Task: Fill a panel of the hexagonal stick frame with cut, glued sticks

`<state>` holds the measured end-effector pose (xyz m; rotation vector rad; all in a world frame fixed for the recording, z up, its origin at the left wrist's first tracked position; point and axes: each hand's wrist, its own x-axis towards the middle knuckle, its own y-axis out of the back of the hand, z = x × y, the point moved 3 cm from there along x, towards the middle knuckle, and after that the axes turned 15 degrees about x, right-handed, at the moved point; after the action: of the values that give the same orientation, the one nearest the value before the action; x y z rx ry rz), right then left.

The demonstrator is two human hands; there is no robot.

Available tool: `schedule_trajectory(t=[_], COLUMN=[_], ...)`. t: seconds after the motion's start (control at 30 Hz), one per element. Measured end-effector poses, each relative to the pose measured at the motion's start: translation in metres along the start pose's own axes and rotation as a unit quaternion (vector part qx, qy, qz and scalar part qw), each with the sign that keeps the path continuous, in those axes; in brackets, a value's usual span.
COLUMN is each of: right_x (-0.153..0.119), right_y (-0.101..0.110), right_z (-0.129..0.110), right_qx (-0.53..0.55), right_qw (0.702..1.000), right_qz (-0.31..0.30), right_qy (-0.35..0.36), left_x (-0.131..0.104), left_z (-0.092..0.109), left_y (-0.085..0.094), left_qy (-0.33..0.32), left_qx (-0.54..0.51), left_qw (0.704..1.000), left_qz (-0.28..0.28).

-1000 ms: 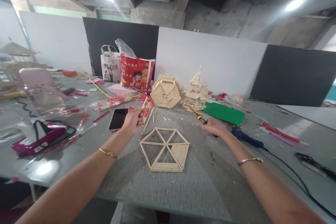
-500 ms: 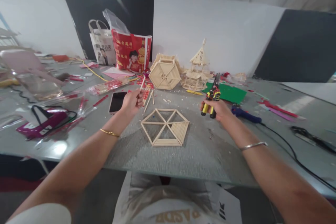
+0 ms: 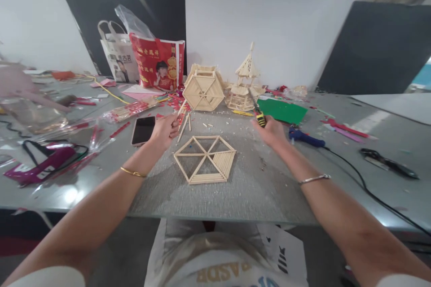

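My left hand [image 3: 164, 132] is closed around a thin wooden stick [image 3: 182, 108] that slants up from its fingers. Black-and-yellow-handled pliers [image 3: 259, 117] sit in the grip of my right hand [image 3: 273, 132], their jaws pointing away toward the back. Between and below both hands, a flat hexagonal frame of sticks [image 3: 222, 161] lies on the table. Spokes divide it into triangles; the right one is largely filled with sticks, and several sticks run along the front edge. Loose sticks [image 3: 183, 127] rest just right of my left hand.
Behind stand a hexagonal stick model [image 3: 204, 92] and a small stick pagoda [image 3: 247, 83]. A phone [image 3: 143, 130] lies beside my left hand. On the right are a green sheet [image 3: 283, 110] and a blue glue gun [image 3: 306, 137] with its cord. Bags [image 3: 156, 63] stand at the back left.
My right hand has turned the pliers, so their handles are now mostly hidden in the palm. My left hand still holds the stick. The whole view has shifted slightly.
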<state>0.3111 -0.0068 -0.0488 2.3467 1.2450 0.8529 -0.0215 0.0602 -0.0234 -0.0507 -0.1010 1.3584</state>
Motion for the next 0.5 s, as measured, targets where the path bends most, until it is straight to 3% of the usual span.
schedule_trajectory(t=[0.23,0.5], right_x=[-0.005,0.001], right_y=[-0.016,-0.017], right_z=[0.002,0.009], right_qx=[-0.169,-0.228], right_qw=[0.982,0.969], right_qz=[-0.075,-0.090], right_qy=[0.041,0.039], left_x=[-0.003,-0.004], left_z=[0.004,-0.001], left_y=[-0.002,-0.006], left_qy=[-0.004,0.002], left_qx=[0.019,0.026], left_qw=[1.000,1.000], left_qz=[0.000,-0.010])
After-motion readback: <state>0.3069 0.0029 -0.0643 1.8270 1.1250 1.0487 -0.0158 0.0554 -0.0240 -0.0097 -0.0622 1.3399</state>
